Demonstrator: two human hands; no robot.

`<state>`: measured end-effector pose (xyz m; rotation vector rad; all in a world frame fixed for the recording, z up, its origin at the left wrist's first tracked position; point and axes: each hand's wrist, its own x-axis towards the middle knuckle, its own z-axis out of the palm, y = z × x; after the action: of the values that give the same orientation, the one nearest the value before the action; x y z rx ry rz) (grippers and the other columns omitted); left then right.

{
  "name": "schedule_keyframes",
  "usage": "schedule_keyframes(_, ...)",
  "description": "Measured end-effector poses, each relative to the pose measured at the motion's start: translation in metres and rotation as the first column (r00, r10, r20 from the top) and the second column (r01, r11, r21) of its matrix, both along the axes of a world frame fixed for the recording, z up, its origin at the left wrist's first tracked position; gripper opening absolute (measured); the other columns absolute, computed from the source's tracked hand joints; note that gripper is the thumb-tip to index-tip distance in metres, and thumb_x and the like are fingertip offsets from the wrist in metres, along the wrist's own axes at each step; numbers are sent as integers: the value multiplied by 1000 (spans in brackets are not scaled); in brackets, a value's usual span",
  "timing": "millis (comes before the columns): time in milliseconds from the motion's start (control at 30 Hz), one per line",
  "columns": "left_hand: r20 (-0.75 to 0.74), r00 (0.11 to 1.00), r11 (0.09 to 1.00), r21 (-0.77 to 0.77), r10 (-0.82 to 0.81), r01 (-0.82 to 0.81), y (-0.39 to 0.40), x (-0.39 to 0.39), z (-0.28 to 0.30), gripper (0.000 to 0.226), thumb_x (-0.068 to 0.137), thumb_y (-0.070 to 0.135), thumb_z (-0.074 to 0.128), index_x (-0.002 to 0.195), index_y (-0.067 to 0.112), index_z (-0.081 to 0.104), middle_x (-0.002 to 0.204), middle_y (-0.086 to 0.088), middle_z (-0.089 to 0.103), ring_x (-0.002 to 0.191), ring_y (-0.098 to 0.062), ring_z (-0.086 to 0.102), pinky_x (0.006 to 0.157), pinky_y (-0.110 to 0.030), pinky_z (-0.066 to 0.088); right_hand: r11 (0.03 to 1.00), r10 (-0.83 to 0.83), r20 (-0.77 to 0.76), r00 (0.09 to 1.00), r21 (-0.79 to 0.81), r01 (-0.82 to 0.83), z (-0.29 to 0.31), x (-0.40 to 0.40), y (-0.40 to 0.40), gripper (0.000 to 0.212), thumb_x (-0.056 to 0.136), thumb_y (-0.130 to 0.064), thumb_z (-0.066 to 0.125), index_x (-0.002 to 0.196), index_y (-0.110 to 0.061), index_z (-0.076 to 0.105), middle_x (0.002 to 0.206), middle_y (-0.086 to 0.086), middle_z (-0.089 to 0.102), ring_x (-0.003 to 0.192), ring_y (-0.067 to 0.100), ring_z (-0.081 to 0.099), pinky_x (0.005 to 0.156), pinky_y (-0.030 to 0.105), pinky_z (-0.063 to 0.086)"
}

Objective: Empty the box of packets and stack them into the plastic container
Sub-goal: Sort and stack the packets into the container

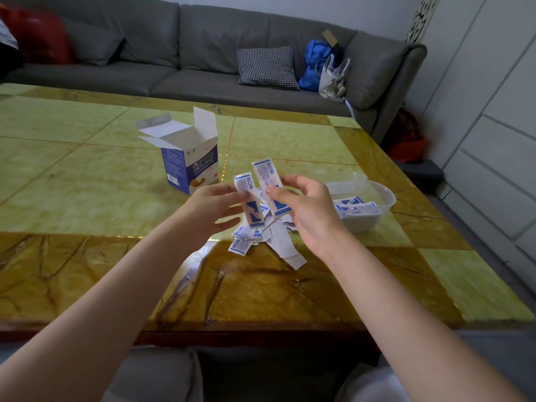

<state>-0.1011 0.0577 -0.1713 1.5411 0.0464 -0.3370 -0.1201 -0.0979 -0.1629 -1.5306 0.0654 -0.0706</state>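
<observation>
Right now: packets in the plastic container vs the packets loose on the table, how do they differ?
The packets in the plastic container lie roughly flat and overlapping inside the plastic container; the loose packets lie scattered at mixed angles on the table. The container's packets show printed faces; several loose packets show plain white backs. Both share the blue-and-white print.
</observation>
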Motion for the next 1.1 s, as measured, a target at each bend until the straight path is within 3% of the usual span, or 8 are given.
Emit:
schedule_keyframes(167, 8, 1000, 986, -169, 4, -3, -4, -2, 6, 13, 90, 6, 52, 84, 8, 64, 75, -2, 69, 61, -9, 66, 60, -18, 56, 984, 65, -75, 995, -159, -76, -6, 0, 0, 24, 79, -13, 71, 96, 1, 62, 102, 20, 68, 93, 33, 64, 88, 39, 47)
schedule_keyframes(367, 166, 972, 986, 45, -168, 163, 0, -5, 13, 11, 86, 14, 59, 89, 23, 65, 84, 7, 69, 79, -5, 64, 68, -19, 54, 866, -7, 133, 991, -495, 72, -2, -1, 1, 27, 74, -19, 77, 78, -18, 50, 83, 8, 68, 73, 20, 63, 67, 36, 53)
schedule_keyframes(567, 298, 948, 963, 268, -110, 27, -7, -4, 8, 2, 82, 18, 65, 84, 17, 65, 79, 1, 66, 75, -10, 59, 70, -21, 48, 998, -57, 95, 994, -35, 61, 8, -5, -1, 12, 79, -7, 70, 83, -13, 61, 78, 0, 62, 67, 9, 53, 65, 20, 45)
schedule_keyframes(667, 322, 912, 830, 557, -256, 36, -11, 0, -1, 15, 83, 22, 65, 97, 16, 64, 95, -1, 68, 82, -12, 60, 74, -24, 47, 986, -74, 108, 991, 156, 57, 11, -3, -5, 11, 84, -6, 64, 78, -16, 65, 80, 1, 64, 78, 13, 55, 73, 24, 44)
schedule_keyframes(767, 246, 939, 493, 864, -242, -99, -13, 8, -15, 39, 87, 42, 55, 106, 8, 57, 103, -5, 60, 91, -20, 57, 76, -30, 46, 989, -29, 126, 992, -137, 46, 9, -1, -5, 11, 91, -9, 55, 89, -14, 65, 83, -1, 64, 83, 16, 61, 75, 27, 48)
schedule_keyframes(933, 166, 940, 291, 954, -298, -76, -32, 14, -24, 48, 80, 45, 63, 101, 2, 55, 102, -15, 57, 94, -28, 56, 73, -32, 43, 547, 172, -144, 974, -809, -216, -10, -2, -5, 18, 94, -10, 43, 80, -9, 52, 95, 12, 57, 72, 20, 55, 64, 28, 45)
schedule_keyframes(1000, 138, 956, 322, 945, -257, -50, -33, 17, -23, 44, 78, 36, 67, 104, 3, 54, 92, -10, 54, 86, -25, 54, 70, -30, 43, 310, 178, -190, 965, -920, -239, -19, -3, -6, 14, 94, -11, 42, 82, -14, 47, 97, 6, 49, 73, 17, 48, 63, 26, 38)
schedule_keyframes(1100, 68, 984, 478, 878, -165, 19, -22, 26, -22, 33, 77, 22, 70, 101, 2, 57, 87, -8, 61, 82, -23, 62, 71, -32, 54, 186, 175, -181, 968, -959, -213, -25, -3, -8, 14, 92, -6, 42, 102, -9, 52, 104, 7, 51, 84, 20, 45, 68, 27, 32)
